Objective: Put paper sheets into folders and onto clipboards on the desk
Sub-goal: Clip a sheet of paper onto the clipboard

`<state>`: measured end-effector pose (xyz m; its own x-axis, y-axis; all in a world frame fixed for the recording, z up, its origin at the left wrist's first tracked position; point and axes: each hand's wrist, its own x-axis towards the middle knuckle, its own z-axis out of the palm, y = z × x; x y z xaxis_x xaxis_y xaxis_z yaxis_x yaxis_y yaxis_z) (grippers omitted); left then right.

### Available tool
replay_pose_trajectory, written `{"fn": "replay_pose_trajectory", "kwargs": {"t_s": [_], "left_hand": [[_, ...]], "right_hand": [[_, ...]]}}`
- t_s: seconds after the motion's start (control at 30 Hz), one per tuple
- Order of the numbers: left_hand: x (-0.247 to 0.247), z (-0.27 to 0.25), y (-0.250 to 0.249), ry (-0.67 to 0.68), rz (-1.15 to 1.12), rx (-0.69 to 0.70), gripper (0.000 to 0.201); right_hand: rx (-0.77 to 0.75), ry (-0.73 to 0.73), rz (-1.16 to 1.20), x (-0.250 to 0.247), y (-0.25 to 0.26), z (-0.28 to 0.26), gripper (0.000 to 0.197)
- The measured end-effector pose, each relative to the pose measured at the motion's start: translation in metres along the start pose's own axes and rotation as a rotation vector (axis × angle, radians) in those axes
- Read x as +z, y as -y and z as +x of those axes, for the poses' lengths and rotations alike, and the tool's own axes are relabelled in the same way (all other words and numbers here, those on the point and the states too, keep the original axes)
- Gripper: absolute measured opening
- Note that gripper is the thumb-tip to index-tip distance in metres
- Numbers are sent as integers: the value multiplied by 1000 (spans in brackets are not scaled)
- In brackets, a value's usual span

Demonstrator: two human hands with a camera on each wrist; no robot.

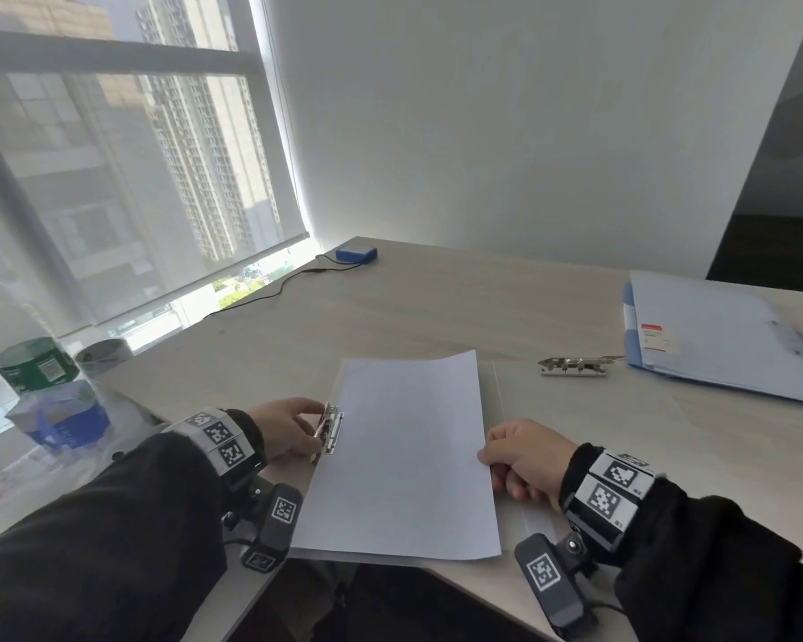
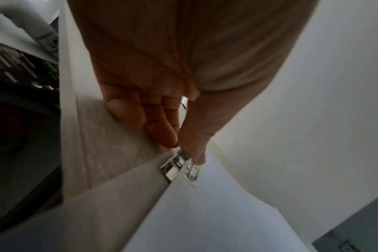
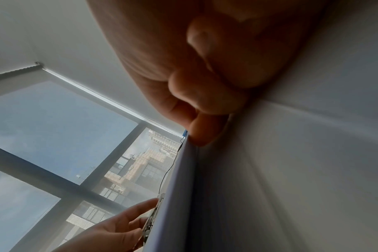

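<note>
A white paper sheet [image 1: 409, 456] lies flat near the desk's front edge, on a pale board that shows along its left side [image 2: 123, 196]. At the sheet's left edge sits a metal clip [image 1: 332, 428]. My left hand [image 1: 318, 424] pinches this clip [image 2: 179, 167], thumb on top and fingers beside it. My right hand [image 1: 487, 449] holds the sheet's right edge with curled fingers. In the right wrist view the sheet [image 3: 179, 196] runs away from my thumb toward the clip [image 3: 151, 220].
A light blue folder [image 1: 724, 335] lies closed at the far right. A loose metal clip mechanism [image 1: 576, 366] rests between it and the sheet. A blue box [image 1: 355, 253] with a black cable sits at the back. Cans and a carton [image 1: 61, 419] crowd the left.
</note>
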<state>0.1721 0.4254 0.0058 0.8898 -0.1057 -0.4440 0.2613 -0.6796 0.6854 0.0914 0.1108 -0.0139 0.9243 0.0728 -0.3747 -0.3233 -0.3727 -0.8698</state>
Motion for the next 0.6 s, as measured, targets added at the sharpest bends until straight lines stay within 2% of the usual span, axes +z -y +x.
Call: {"fn": "replay_pose_trajectory", "kwargs": {"t_s": [0.13, 0.27, 0.37, 0.4, 0.47, 0.53, 0.6], "left_hand": [[1, 3, -6, -38, 165, 20, 77], [12, 2, -11, -77, 356, 36, 82], [7, 3, -14, -62, 284, 14, 77], [12, -7, -31, -71, 278, 48, 75], [8, -10, -24, -88, 222, 7, 75], [8, -15, -21, -162, 158, -20, 71], [14, -21, -27, -280, 75, 33, 58]], "right_hand": [[-2, 3, 24, -1, 0, 2, 27], [2, 4, 21, 1, -4, 2, 26], [5, -3, 46, 1, -1, 2, 27], [-19, -52, 74, -13, -1, -15, 26], [1, -43, 126, -10, -2, -11, 17], [43, -55, 208, -7, -3, -15, 19], [37, -88, 293, -11, -6, -24, 23]]}}
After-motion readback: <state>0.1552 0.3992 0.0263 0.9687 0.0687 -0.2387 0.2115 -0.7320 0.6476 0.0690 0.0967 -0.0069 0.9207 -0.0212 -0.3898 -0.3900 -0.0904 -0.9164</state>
